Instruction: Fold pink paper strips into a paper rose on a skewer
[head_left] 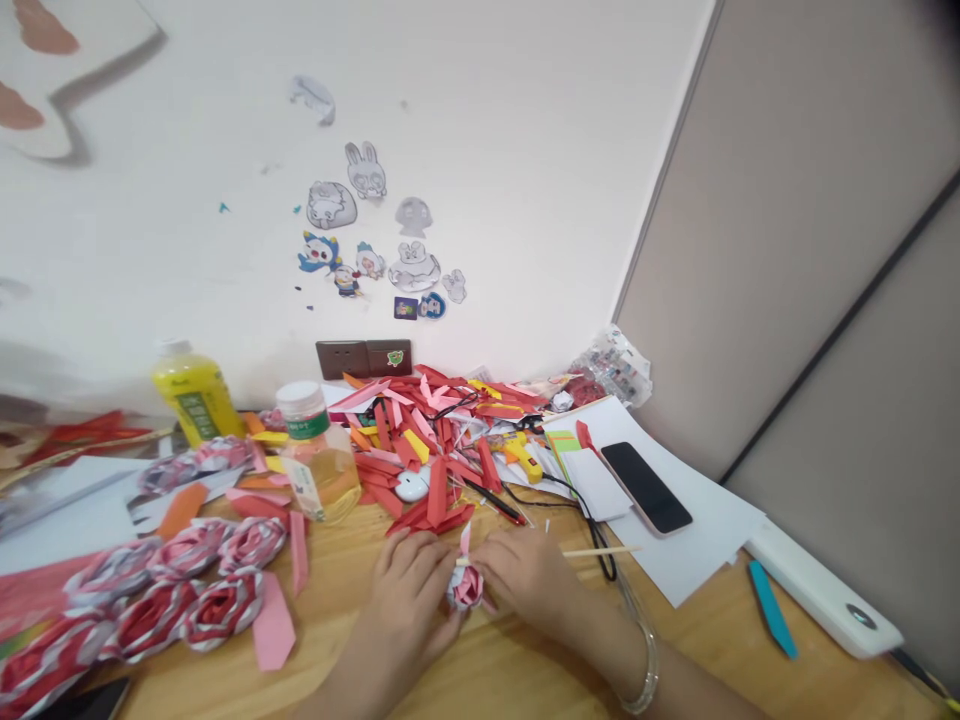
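Observation:
A small pink-and-white paper rose (466, 588) sits low over the table front, between my two hands. My left hand (412, 580) closes on it from the left, fingers bent against its side. From the right, my right hand (531, 582) pinches the same rose near its top, where a pale pink strip (465, 540) sticks up. Behind the right wrist a thin wooden stick (604, 551) juts out to the right; whether it is held or lying on the table I cannot tell. Finished-looking red, pink and white paper roses (223, 608) lie in rows at the left.
Folded red, pink and yellow paper strips (435, 440) are heaped at the back, beside a yellow glue gun (523, 458). A jar (319, 460) and a yellow bottle (196, 395) stand left. Rightward lie a phone (646, 488), white paper (675, 570) and a long white device (825, 590).

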